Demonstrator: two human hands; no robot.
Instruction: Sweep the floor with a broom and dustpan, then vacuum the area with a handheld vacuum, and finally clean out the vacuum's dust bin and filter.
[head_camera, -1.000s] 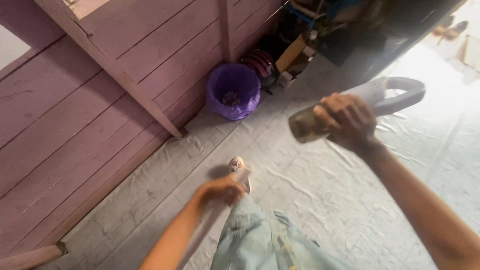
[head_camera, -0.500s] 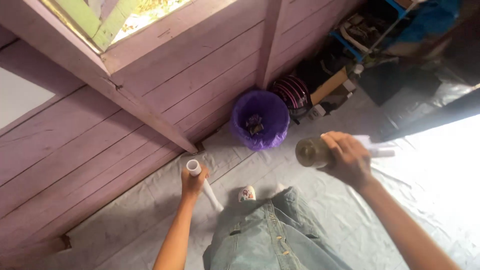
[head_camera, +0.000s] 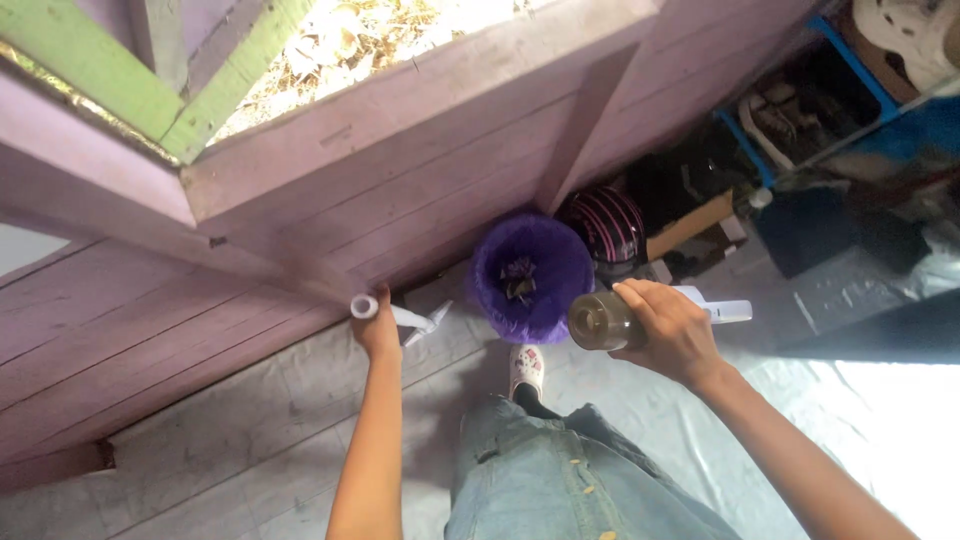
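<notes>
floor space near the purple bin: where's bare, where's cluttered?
Bare: grey floor sheet left of the person's leg, along the pink plank wall; also right of the right hand. Crowded: right of the purple bin, with striped helmet, cardboard and blue shelf.

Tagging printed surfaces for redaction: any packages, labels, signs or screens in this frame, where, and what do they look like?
Cardboard box: against the wall, right of the striped helmet; flat tan slab, tilted.
Small white package: on the floor below that box; boxy, with dark print too small to tell.
No signs or screens show.
</notes>
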